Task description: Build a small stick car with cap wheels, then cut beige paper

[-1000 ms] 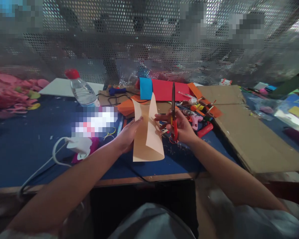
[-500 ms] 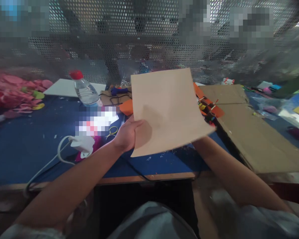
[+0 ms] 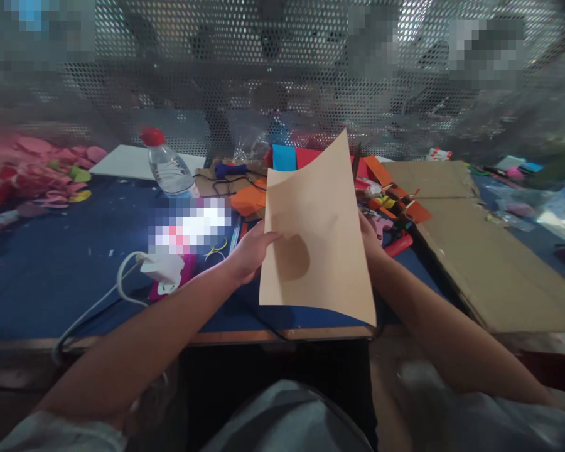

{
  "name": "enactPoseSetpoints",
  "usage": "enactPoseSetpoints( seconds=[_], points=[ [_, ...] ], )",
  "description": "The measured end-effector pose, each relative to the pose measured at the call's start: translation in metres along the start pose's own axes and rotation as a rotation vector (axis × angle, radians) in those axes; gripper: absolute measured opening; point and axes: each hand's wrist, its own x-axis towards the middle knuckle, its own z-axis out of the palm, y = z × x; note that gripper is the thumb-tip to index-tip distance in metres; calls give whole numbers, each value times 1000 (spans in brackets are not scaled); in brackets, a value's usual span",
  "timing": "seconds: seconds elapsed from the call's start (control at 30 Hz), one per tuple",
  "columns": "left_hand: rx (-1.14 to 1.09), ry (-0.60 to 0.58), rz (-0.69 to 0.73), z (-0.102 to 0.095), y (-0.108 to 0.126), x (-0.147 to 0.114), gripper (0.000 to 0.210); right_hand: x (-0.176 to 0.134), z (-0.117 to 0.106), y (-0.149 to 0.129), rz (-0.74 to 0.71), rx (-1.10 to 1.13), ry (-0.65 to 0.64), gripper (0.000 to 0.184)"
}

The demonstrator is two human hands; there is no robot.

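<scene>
Pink pieces (image 3: 32,154): a loose heap of rounded scraps at the far left, apparently cut to shape already.
Bottle (image 3: 172,169): leaning, red-capped, in front of a white board (image 3: 122,163).
White plug (image 3: 162,267): on a magenta block (image 3: 188,270), its cable trailing over the blue table (image 3: 66,276).
Left hand (image 3: 250,254): grasping the sheet's left edge, thumb on the near face, fingers behind.
Beige sheet (image 3: 317,213): held up above the table between the two arms, bowed. Its visible face shows no slit, drawn line or glued part, so I judge it whole and any shaping of it yet to be done; the back is out of sight.
Dark blade (image 3: 356,162): pointing up just beyond the sheet's right edge, its lower part hidden.
Right hand (image 3: 368,237): at the right edge, mostly behind the sheet; its fingers are covered, so I cannot tell what it grasps.
Pink glue gun (image 3: 381,225): lying beside the right hand, near a red tube (image 3: 399,243); neither appears in use.
Cardboard (image 3: 503,257): flat at the right, creased across.
</scene>
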Motion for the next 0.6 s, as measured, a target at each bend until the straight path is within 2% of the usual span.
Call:
enactPoseSetpoints(
  seconds=[0.07, 0.23, 0.43, 0.6],
  points=[
    [-40, -57, -23, 0, -1, -2, 37, -1, 4, -1, -17, 35, -33, 58],
    [-33, -194, -95, -5, -6, -3, 55, 2, 6, 4, 22, 54, -133, 59],
    [33, -281, -94, -4, -7, -5, 63, 3, 8, 7, 36, -33, -108, 65],
    [65, -257, -36, -1, -6, -6, 53, 0, 12, 11, -4, -73, -141, 70]
  ],
)
